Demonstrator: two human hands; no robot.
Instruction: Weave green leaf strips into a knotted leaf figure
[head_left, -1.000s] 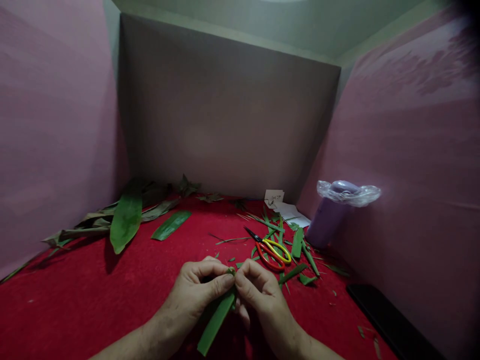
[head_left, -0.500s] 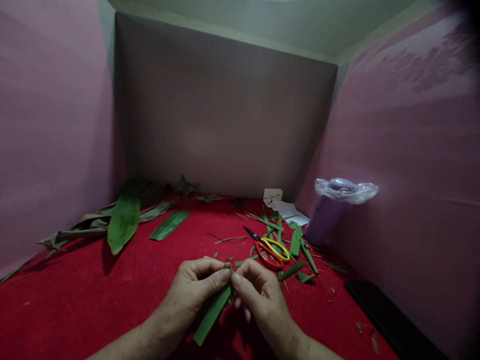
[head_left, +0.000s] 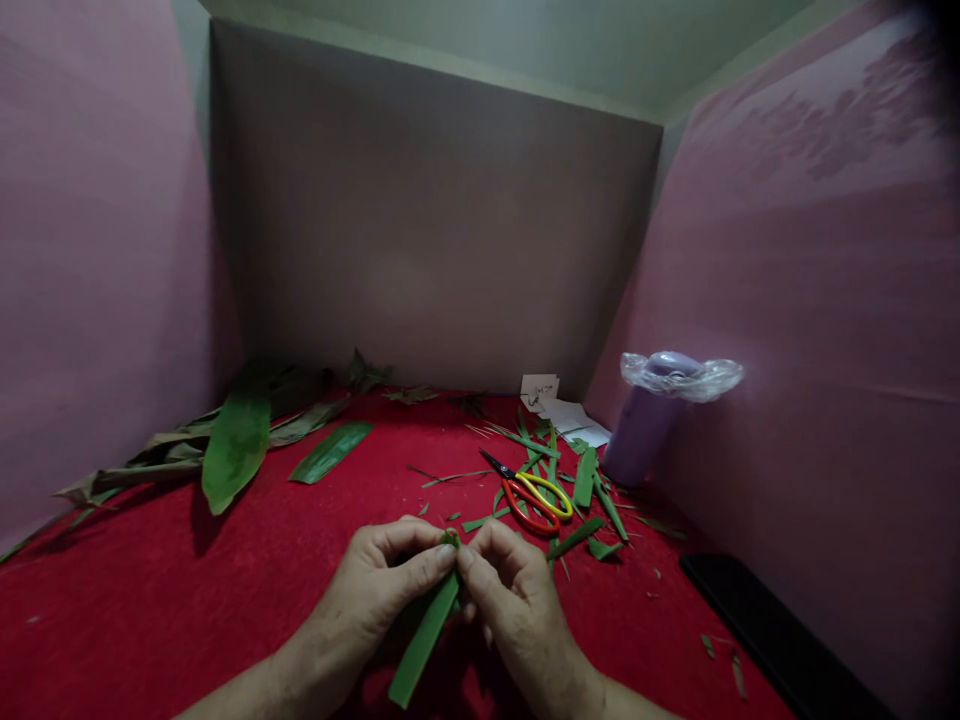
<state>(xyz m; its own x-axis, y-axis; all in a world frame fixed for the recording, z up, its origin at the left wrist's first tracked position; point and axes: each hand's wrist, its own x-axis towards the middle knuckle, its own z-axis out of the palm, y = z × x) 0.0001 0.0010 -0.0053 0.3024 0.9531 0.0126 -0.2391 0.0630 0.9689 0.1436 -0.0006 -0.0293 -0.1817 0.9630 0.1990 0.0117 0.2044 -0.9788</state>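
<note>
While both hands are working over the red cloth (head_left: 187,600), the left hand (head_left: 386,580) and the right hand (head_left: 506,590) are meeting at the upper end of one long green leaf strip (head_left: 424,635), and the strip is hanging down between the wrists just above the cloth. The left thumb and forefinger are closing on the strip's tip, and the right thumb and forefinger are pinching the same tip from the other side, so both hands are gripping it with the other fingers curled in. To my eye a fold or a small knot is being worked at that tip. Doing it well is probably a matter of keeping the two pinches close together, holding the strip flat rather than twisted, and pulling gently so the leaf is not splitting along its grain.

Counting from largest to smallest: one red cloth is covering the table. One heap of dried and green leaves (head_left: 225,440) is lying at the far left; I cannot count its leaves. One flat black object (head_left: 765,630) is lying at the near right. One purple cylinder with a clear wrap on top (head_left: 652,410) is standing far right. One pair of scissors with red and yellow handles (head_left: 532,495) is lying among cut green scraps (head_left: 592,490), too many and too tangled to count. A few white paper slips (head_left: 559,405) are lying behind them.
</note>
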